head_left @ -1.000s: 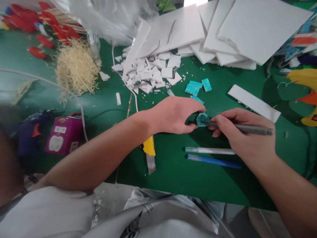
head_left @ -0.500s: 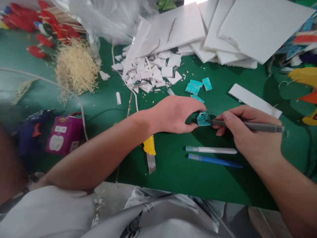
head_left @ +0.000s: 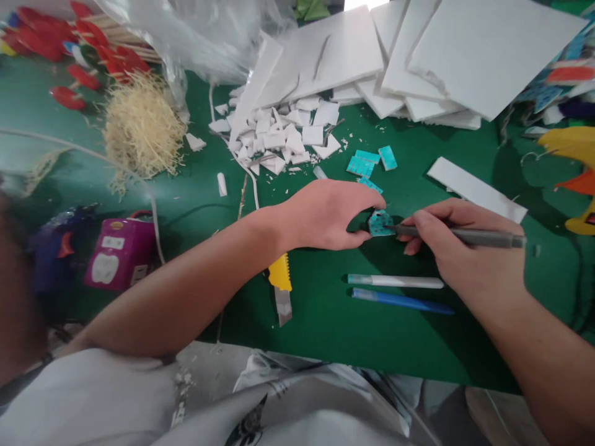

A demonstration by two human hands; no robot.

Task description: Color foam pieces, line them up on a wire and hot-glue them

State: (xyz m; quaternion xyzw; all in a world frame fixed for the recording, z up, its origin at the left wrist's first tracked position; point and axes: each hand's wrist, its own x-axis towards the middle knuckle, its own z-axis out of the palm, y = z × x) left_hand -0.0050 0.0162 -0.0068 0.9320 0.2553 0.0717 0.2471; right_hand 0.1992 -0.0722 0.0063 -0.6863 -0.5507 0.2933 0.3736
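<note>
Between the thumb and fingers of my left hand (head_left: 332, 214) is a small teal foam piece (head_left: 381, 224) with dark marks on it, held against the green table. My right hand (head_left: 465, 248) grips a dark grey marker pen (head_left: 483, 237), its tip touching the piece's right side. Nearer to me lie a white pen with a teal end (head_left: 395, 281) and a blue pen (head_left: 404, 301), side by side. Several other teal pieces (head_left: 362, 163) rest beyond my left hand. A yellow box cutter (head_left: 280, 275) with its blade out lies partly under my left forearm.
White foam sheets (head_left: 325, 56) are stacked at the back, with a heap of foam scraps (head_left: 279, 139) before them. A white foam strip (head_left: 476, 189) lies beyond my right hand. Straw-like shreds (head_left: 142, 127), a purple box (head_left: 121, 254) and a cable (head_left: 155, 210) are at left.
Both hands stay almost in place, still holding the teal piece and the marker. The marker's back end has shifted very slightly left; the view moved a little.
</note>
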